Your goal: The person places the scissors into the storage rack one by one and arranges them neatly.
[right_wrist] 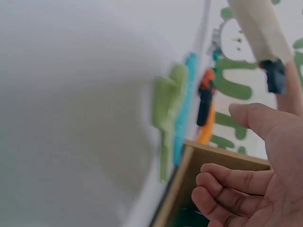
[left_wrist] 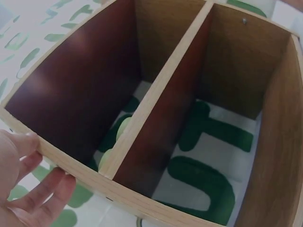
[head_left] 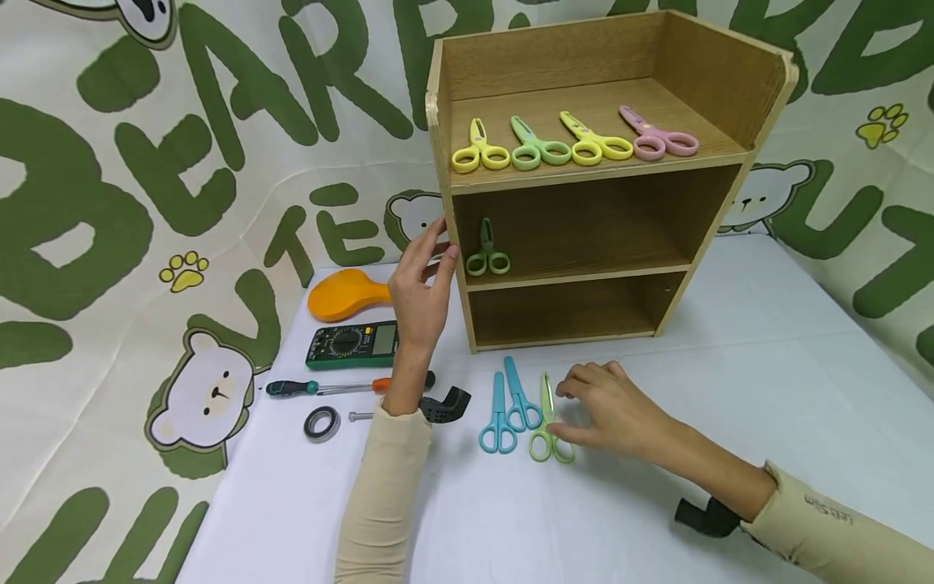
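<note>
At the far left of the white table (head_left: 620,519), a screwdriver (head_left: 306,388) lies crosswise, with a roll of tape (head_left: 321,423) nearer. Beyond them lie an orange paddle (head_left: 346,294) and, just nearer than it, a multimeter (head_left: 350,343). A bolt (head_left: 361,416) lies to the right of the tape.

The left hand (head_left: 422,296) touches the front edge and outer face of the left side of a wooden shelf (head_left: 569,65), thumb and fingers spread rather than clenched.

Along the shelf's top board, left to right, lie yellow scissors (head_left: 479,147), mint scissors (head_left: 537,146), a second yellow pair (head_left: 593,139) and pink scissors (head_left: 653,135). Green scissors (head_left: 486,246) stand on the middle board, at its left end.

On the table in front of the shelf, two pairs of blue scissors (head_left: 499,418) lie side by side, blades pointing away. Just right of them are light green scissors (head_left: 550,414). The right hand (head_left: 609,410) hovers at their right, its fingers loosely bent, released and grasping nothing.
</note>
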The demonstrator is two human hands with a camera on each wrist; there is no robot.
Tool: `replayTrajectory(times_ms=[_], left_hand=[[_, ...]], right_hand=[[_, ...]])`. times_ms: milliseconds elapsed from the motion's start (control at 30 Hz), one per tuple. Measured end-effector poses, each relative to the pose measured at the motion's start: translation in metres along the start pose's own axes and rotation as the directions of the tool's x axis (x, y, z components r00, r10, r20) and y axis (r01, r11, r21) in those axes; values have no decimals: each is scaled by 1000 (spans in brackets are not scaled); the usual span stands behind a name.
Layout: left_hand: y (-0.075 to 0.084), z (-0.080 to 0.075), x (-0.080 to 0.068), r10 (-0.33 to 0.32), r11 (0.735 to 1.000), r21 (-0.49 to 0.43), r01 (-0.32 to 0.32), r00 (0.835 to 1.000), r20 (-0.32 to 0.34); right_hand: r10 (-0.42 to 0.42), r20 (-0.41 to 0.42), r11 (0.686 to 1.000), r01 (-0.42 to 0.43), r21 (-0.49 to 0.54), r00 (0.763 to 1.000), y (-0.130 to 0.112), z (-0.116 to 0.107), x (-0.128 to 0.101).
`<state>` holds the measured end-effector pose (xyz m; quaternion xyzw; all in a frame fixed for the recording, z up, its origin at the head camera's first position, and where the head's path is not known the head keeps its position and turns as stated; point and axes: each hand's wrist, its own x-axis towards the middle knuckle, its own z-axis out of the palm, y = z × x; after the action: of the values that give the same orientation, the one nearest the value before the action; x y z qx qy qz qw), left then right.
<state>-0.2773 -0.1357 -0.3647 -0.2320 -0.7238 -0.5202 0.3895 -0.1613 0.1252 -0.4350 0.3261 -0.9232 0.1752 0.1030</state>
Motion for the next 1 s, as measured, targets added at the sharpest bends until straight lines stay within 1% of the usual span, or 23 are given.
replayTrajectory(times_ms=[167, 267, 367, 467, 533, 667, 767, 900, 1000], left_hand=[[0, 0, -1, -1, 1000, -2, 1, 1000, 2], [0, 0, -1, 1, 1000, 1, -1, 1000, -5], [0, 1, 0, -3, 1000, -6, 2, 1000, -7], [1, 1, 0, -7, 1000, -8, 7, 1000, -13], [6, 2, 1, -2, 1000, -6, 2, 1000, -22], [25, 0, 2, 4, 1000, -9, -4, 1000, -28], [36, -3, 3, -3, 1000, -7, 3, 1000, -26], [37, -4, 3, -10, 1000, -7, 10, 1000, -27], [25, -2, 3, -5, 1000, -11, 4, 1000, -21]], right_hand=[[28, 96, 1000, -27, -9, 995, -1, 16, -12], [59, 161, 998, -58, -10, 985, -1, 18, -15], [82, 189, 997, -81, -11, 979, 0, 16, -19], [79, 183, 997, -79, -7, 980, 1, 15, -21], [64, 172, 998, -64, -4, 983, 1, 17, -21], [30, 146, 999, -24, -38, 989, -2, 23, -20], [49, 124, 997, -42, -63, 991, -5, 28, -19], [97, 88, 994, -92, -52, 991, -6, 30, -20], [98, 63, 995, -97, -20, 993, -4, 26, -21]])
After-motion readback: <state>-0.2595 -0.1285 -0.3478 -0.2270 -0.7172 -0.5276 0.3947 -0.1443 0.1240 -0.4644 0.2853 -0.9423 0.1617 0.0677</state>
